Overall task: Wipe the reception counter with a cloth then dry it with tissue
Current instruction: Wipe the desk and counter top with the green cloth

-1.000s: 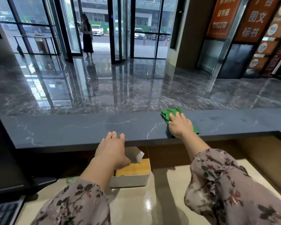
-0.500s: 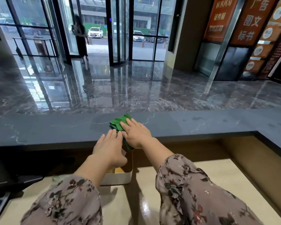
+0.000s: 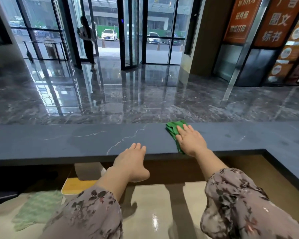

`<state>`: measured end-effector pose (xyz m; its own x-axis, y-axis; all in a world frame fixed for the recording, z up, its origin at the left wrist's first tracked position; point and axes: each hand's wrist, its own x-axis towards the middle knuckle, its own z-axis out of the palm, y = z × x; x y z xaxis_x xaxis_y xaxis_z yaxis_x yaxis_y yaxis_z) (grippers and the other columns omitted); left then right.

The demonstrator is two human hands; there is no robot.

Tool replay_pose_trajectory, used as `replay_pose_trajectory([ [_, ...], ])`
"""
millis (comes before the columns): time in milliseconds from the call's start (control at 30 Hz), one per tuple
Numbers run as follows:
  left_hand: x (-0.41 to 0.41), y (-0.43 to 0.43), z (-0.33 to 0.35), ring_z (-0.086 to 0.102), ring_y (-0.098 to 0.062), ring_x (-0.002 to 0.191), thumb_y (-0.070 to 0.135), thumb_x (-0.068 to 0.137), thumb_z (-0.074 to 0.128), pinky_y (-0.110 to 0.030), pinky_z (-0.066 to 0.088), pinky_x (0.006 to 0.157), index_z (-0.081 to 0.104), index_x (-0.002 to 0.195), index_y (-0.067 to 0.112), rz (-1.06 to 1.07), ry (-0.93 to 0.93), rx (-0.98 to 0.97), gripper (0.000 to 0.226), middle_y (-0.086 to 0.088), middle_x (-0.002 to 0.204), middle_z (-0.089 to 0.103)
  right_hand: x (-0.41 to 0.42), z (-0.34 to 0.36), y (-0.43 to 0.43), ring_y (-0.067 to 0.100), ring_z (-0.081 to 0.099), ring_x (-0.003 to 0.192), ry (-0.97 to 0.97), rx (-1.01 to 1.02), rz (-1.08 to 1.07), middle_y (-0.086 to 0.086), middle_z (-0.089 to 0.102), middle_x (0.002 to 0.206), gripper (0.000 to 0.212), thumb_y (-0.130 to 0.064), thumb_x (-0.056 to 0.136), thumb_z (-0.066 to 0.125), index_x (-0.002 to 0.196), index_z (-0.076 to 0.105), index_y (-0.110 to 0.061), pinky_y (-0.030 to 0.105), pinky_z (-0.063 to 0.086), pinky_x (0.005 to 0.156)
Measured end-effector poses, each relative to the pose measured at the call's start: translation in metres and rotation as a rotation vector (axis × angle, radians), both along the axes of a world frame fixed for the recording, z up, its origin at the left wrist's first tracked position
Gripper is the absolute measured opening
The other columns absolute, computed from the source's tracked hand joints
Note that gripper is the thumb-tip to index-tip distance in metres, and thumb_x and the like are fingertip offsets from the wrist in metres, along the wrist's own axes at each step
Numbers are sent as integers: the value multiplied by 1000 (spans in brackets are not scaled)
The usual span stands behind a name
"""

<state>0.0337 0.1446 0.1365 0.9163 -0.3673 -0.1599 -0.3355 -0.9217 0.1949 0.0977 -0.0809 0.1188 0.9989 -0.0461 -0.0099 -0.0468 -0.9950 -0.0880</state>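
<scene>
A dark grey marble reception counter [image 3: 67, 142] runs across the view. On it lies a green cloth [image 3: 173, 130], and my right hand [image 3: 191, 141] presses flat on the cloth with fingers straight. My left hand [image 3: 130, 161] rests with its fingertips on the counter's near edge, holding nothing. Below the counter, on the lower desk, a white tissue box [image 3: 76, 185] with a wooden top and a tissue sticking up sits left of my left arm.
A pale green cloth [image 3: 36, 209] lies on the beige lower desk [image 3: 150, 213] at the left. The counter turns toward me at the right [image 3: 290, 163]. Beyond it is a glossy lobby floor, and a person [image 3: 88, 40] stands by the glass doors.
My right hand slid the green cloth left toward my left hand, then back to the right along the counter. My left hand stayed at the counter's near edge.
</scene>
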Motion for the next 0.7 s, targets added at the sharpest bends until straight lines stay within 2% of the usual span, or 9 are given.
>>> replay_pose_trajectory([
  [167, -2, -6, -1, 0, -18, 148, 28, 81, 58, -36, 19, 117, 10, 153, 20, 58, 20, -19, 87, -1, 161, 3, 6, -6, 14, 27, 3, 149, -32, 21, -171, 10, 6, 161, 55, -29, 100, 27, 153, 14, -17, 43, 9, 120],
  [267, 0, -12, -1, 2, -18, 148, 30, 81, 57, -36, 20, 116, 12, 153, 19, 105, 16, -4, 86, -2, 161, 4, 8, -11, 56, 27, 3, 149, -63, -6, -12, 10, 3, 162, 59, -29, 98, 33, 152, 13, -23, 43, 8, 118],
  [367, 4, -17, 1, 6, -19, 148, 31, 80, 55, -36, 23, 116, 16, 153, 18, 144, 33, 29, 84, -3, 161, 8, 15, -4, 83, 30, 6, 148, -27, -39, 169, 9, 2, 161, 54, -36, 102, 26, 153, 12, -26, 45, 10, 117],
  [433, 5, -24, 2, 14, -21, 147, 35, 79, 55, -38, 31, 113, 23, 151, 17, 180, 34, 55, 81, -4, 159, 18, 25, -1, 80, 33, 9, 146, -4, -98, 231, 9, 4, 161, 53, -40, 102, 22, 153, 11, -27, 46, 12, 116],
  [567, 4, -31, 3, 41, -20, 124, 40, 76, 56, -36, 45, 95, 44, 134, 17, 250, 3, 48, 64, -1, 128, 44, 44, 2, 40, 30, 5, 147, 40, -32, 223, 5, 3, 162, 54, -40, 102, 21, 154, 10, -28, 45, 9, 117],
  [633, 3, -35, 5, 43, -18, 103, 41, 76, 56, -33, 45, 82, 50, 121, 18, 277, -2, 41, 51, 1, 108, 44, 51, 1, 6, 28, 5, 148, 24, -13, 140, 7, 6, 161, 55, -39, 102, 22, 154, 12, -24, 45, 11, 118],
  [700, 2, -40, 7, 39, -17, 92, 41, 75, 56, -32, 42, 75, 50, 104, 18, 308, -10, 42, 39, 2, 101, 44, 54, -1, -37, 29, 8, 147, 1, -37, 43, 10, 13, 160, 54, -37, 101, 22, 152, 16, -19, 46, 15, 117],
])
